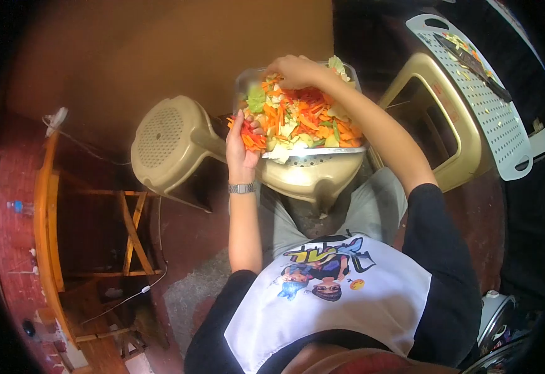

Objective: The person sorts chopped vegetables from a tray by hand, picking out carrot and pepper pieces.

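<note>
A clear rectangular tub (pixel 352 149) full of chopped vegetables (pixel 303 115) rests on a beige plastic stool in front of me. Orange carrot strips, red pieces, green bits and pale cabbage-like leaves are mixed in it. My left hand (pixel 245 140), with a metal watch on its wrist, is at the tub's near left corner. Its fingers curl round a bunch of orange and red vegetable strips (pixel 254 137). My right hand (pixel 294 71) reaches over the tub's far left side. Its fingers bend down among orange strips there, and the fingertips are partly hidden.
To the left stands another beige stool (pixel 163 134). At the right, a perforated white chopping board (pixel 487 106) bears a dark knife (pixel 472 65) and vegetable scraps, atop a beige stool (pixel 466 137). A wooden table frame (pixel 51 206) with a cable stands far left.
</note>
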Demonstrator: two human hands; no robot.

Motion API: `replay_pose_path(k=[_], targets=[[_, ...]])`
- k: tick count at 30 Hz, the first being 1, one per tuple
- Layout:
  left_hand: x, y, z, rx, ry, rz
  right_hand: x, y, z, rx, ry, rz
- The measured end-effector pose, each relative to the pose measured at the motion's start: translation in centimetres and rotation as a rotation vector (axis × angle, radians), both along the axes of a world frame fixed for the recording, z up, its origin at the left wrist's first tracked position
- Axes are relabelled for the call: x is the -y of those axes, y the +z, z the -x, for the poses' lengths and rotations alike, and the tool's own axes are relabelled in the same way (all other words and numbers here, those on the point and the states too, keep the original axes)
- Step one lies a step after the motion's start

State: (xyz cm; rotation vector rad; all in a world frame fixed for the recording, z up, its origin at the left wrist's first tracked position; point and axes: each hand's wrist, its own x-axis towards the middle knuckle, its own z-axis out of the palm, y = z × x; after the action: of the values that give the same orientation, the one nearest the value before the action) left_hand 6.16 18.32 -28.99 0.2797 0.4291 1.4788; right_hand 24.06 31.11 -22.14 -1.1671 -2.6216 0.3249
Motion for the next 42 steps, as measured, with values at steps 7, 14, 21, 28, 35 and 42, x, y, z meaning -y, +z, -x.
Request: replay_pose_path(k=[7,14,21,28,35,42], targets=[[-0.2,-0.4,0.2,0.046,-0.015,-0.003,-3.3,0.6,-0.8,-0.007,0.076,0.199],[-0.2,-0.2,0.1,0.066,-0.027,0.009,-3.5,1.9,-3.2,-0.391,0.16,0.405],[-0.3,-0.4,0.2,0.083,-0.044,-0.003,-3.9,1.5,-0.8,-0.245,0.238,0.218],[-0.1,-0.3,0.3,0.085,-0.046,-0.018,-2.5,-0.1,2.6,0.088,0.183,0.237],[-0.3,-0.2,0.3,0.04,-0.022,-0.025,-2.5,2.8,-0.8,-0.243,0.126,0.343],[-0.9,3.1,-2.0,-0.007,0.204,-0.039,1.1,5.0,-1.1,-0.483,-0.021,0.653]])
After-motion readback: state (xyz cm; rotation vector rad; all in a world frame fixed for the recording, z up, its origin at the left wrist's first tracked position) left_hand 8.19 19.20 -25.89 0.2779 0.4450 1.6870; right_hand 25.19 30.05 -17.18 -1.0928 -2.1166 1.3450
